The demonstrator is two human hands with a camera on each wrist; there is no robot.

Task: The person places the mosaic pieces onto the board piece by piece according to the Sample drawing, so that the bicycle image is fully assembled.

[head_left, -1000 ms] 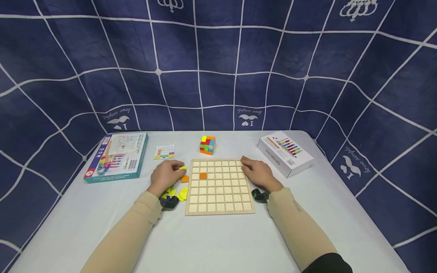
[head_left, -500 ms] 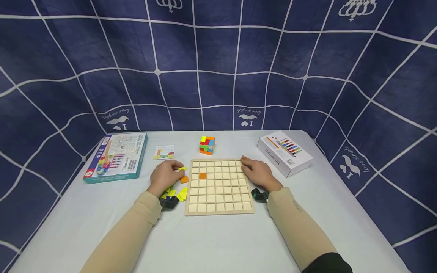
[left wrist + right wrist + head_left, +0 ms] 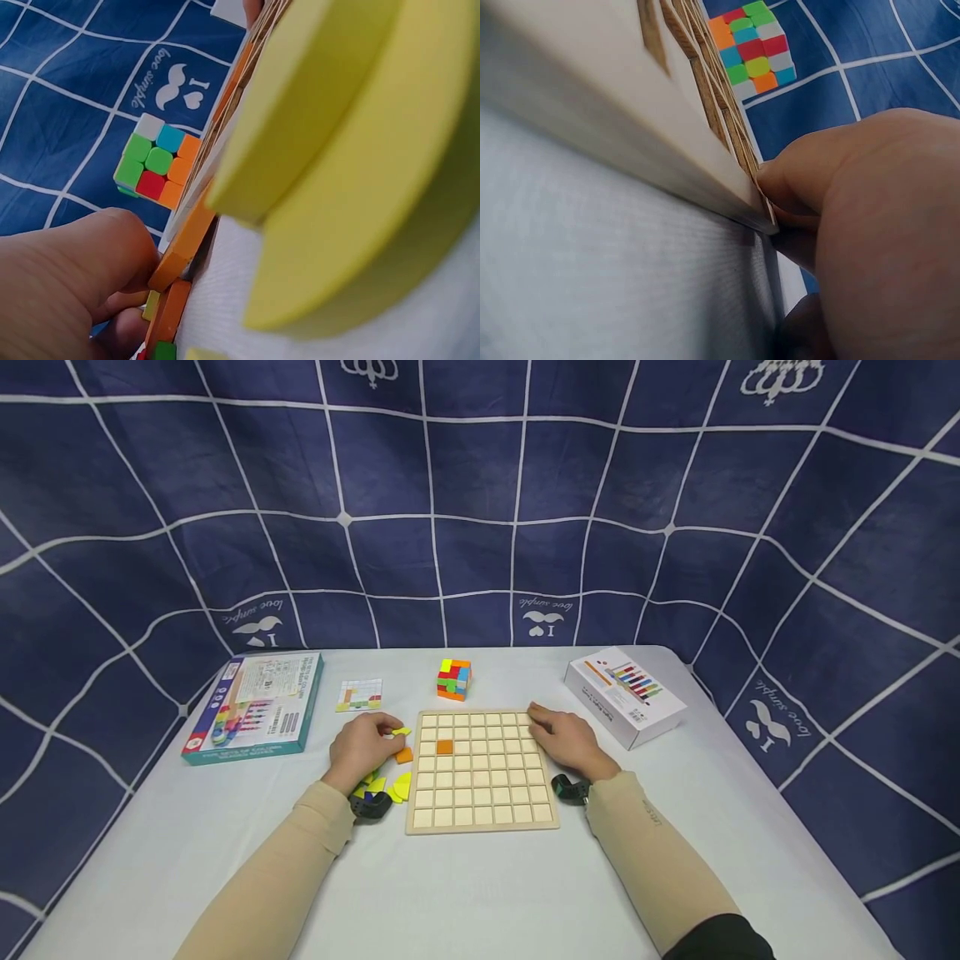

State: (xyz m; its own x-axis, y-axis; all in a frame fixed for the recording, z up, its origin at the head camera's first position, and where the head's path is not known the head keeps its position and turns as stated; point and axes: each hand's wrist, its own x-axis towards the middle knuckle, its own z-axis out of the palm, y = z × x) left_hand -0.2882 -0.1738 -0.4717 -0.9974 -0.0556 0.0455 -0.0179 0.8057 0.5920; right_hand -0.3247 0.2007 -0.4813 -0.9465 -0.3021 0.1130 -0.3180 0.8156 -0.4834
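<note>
In the head view a wooden grid board point(image 3: 483, 770) lies flat, one orange square tile point(image 3: 445, 747) set in a cell of its upper left part. My right hand point(image 3: 566, 739) grips the board's far right corner; in the right wrist view the thumb point(image 3: 802, 169) lies on its edge. Left of the board, my left hand point(image 3: 365, 745) is among loose pieces. Its thumb point(image 3: 120, 244) touches an orange tile point(image 3: 185, 244); whether its hidden fingertips pinch one cannot be seen. Yellow pieces point(image 3: 402, 787) lie near that wrist, large and blurred in the left wrist view.
A puzzle cube point(image 3: 454, 680) stands behind the board. A small pattern card point(image 3: 360, 695) lies left of it. One teal-edged box point(image 3: 255, 706) lies far left, and a white box point(image 3: 626, 697) sits at the right. Behind the table hangs a blue checked curtain point(image 3: 480, 560).
The orange tile by my left thumb has turned slightly. Both hands and the board stay nearly in place; the whole view drifts a little to the left.
</note>
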